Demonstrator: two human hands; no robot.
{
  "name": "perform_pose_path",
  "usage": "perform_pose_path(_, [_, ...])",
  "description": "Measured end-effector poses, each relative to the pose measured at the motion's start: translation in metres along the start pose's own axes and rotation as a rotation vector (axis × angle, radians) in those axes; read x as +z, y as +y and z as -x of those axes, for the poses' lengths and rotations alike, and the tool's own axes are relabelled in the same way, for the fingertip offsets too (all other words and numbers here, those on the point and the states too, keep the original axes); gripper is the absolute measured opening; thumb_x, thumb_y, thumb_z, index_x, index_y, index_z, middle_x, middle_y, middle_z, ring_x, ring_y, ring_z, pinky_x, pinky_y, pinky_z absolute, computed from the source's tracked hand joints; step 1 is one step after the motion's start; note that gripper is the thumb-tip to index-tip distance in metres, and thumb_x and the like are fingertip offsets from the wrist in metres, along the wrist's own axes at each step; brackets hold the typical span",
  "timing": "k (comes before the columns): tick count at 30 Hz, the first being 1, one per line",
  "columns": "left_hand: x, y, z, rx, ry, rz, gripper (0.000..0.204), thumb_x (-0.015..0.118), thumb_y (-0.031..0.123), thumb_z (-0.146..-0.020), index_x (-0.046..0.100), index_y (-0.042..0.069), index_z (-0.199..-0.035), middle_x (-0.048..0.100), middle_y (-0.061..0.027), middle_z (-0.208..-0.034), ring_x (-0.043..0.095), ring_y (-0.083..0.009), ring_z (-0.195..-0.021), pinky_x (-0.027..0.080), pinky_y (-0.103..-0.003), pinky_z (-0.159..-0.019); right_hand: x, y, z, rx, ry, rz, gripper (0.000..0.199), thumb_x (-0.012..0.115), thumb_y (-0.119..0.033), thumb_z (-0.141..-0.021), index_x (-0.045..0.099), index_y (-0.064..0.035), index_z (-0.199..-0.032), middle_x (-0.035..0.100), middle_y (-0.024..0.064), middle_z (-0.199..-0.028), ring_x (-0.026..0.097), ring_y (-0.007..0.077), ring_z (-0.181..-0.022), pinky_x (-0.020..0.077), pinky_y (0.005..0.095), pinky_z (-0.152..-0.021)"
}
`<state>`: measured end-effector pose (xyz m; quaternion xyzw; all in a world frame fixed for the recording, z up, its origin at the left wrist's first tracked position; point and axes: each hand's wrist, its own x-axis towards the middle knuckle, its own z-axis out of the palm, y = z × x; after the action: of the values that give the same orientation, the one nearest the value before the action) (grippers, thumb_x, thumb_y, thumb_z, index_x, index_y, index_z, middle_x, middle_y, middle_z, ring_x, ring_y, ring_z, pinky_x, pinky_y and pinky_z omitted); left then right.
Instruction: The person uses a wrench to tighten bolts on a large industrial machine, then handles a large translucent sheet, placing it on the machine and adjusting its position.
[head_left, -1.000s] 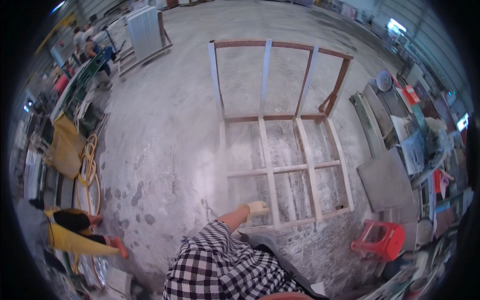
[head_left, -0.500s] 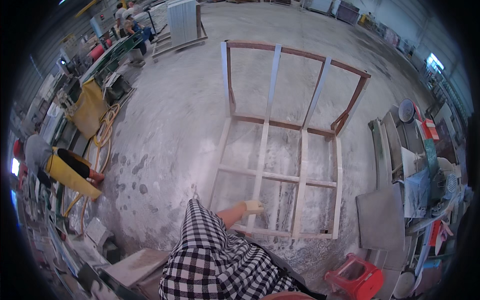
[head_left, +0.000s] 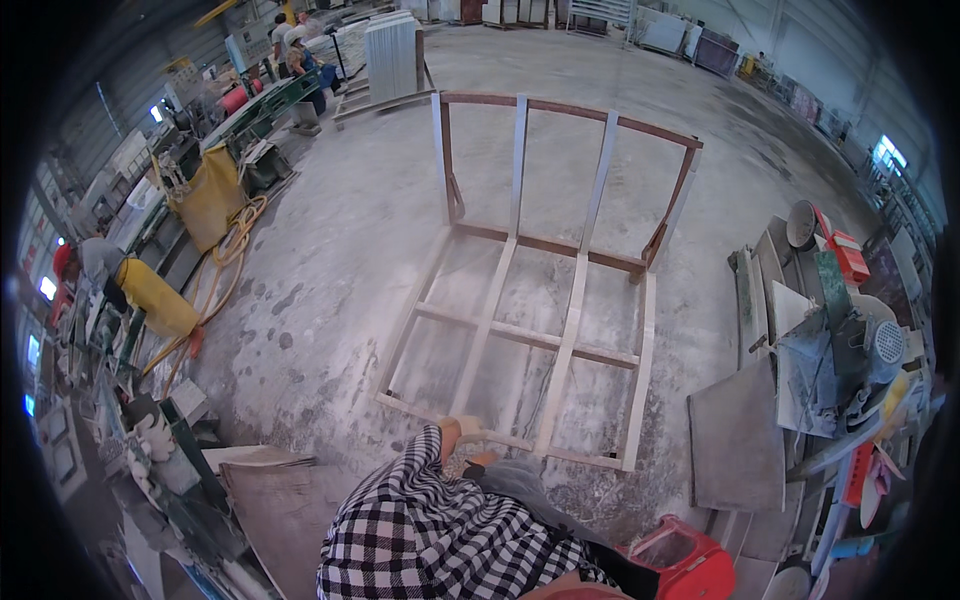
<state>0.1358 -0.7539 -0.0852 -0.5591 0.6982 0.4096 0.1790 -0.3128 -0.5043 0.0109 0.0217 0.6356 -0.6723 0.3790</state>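
A large frame of wooden bars (head_left: 540, 340) lies before me on the concrete floor, its far side standing upright with light strips on its uprights. My left hand (head_left: 461, 428), in a pale glove at the end of the black-and-white checked sleeve (head_left: 400, 480), is low at the near rail, where a long slat meets it. Its fingers are too small and too covered to make out. Close beside it lies a small orange-brown patch (head_left: 485, 458) at the end of something grey (head_left: 515, 482); I cannot tell what it is. No right hand can be made out.
A red plastic stool (head_left: 690, 565) stands near right. Stone slabs (head_left: 735, 435) and tools crowd the right side. On the left are a yellow hose (head_left: 235, 245), machinery, and a co-worker in a yellow apron (head_left: 160, 298). Upright slabs (head_left: 395, 60) stand far off.
My left hand has come from above the slat back toward me, to the near rail. The view has shifted, and a grey shape now shows beside the sleeve.
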Motion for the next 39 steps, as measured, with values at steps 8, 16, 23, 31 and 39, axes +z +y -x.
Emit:
perform_pose_path(8, [0.029, 0.027, -0.059, 0.165, 0.060, -0.074, 0.043, 0.057, 0.043, -0.088, 0.073, 0.010, -0.111, 0.073, -0.0139, -0.112, 0.069, -0.0300, -0.104, 0.051, -0.042, -0.091, -0.047, -0.037, -0.059, -0.015, -0.025, -0.015, 0.022, 0.061, -0.025, -0.102, 0.064, -0.0033, -0.098, 0.054, -0.0018, -0.068, 0.048, 0.0092, -0.056, 0.0371, 0.0291, -0.050])
perform_pose_path(16, [0.023, 0.132, -0.130, 0.134, -0.083, 0.425, 0.041, 0.058, 0.038, -0.091, 0.072, 0.003, -0.106, 0.074, -0.0070, -0.094, 0.068, -0.0187, -0.087, 0.052, -0.033, -0.081, -0.094, -0.071, -0.085, -0.089, 0.211, 0.114, 0.028, 0.059, -0.030, -0.102, 0.066, -0.0031, -0.108, 0.061, 0.0000, -0.077, 0.055, 0.0091, -0.065, 0.0418, 0.0273, -0.059])
perform_pose_path(23, [0.018, 0.238, -0.231, 0.215, -0.114, 0.451, 0.032, 0.065, 0.029, -0.096, 0.069, 0.001, -0.110, 0.073, -0.0035, -0.097, 0.065, -0.0082, -0.085, 0.049, -0.024, -0.074, -0.092, -0.143, -0.151, -0.243, 0.156, -0.074, 0.036, 0.060, -0.024, -0.103, 0.065, 0.0060, -0.123, 0.067, 0.0047, -0.076, 0.063, 0.0108, -0.065, 0.0591, 0.0295, -0.070])
perform_pose_path(31, [0.010, 0.269, -0.194, 0.201, -0.051, 0.614, 0.034, 0.062, 0.032, -0.100, 0.069, 0.003, -0.116, 0.073, -0.0074, -0.108, 0.066, -0.0123, -0.096, 0.050, -0.026, -0.083, -0.089, -0.250, -0.256, -0.355, -0.073, 0.002, 0.038, 0.059, -0.025, -0.103, 0.067, 0.0074, -0.120, 0.066, 0.0052, -0.076, 0.061, 0.0131, -0.064, 0.0529, 0.0274, -0.067])
perform_pose_path(39, [0.034, 0.276, -0.123, -0.097, 0.053, 0.561, 0.037, 0.064, 0.030, -0.097, 0.068, -0.002, -0.113, 0.072, -0.0085, -0.104, 0.067, -0.0143, -0.093, 0.054, -0.030, -0.080, -0.045, -0.325, -0.429, -0.239, -0.261, -0.185, 0.035, 0.059, -0.028, -0.103, 0.073, 0.0026, -0.113, 0.064, 0.0023, -0.077, 0.055, 0.0092, -0.061, 0.0511, 0.0281, -0.061])
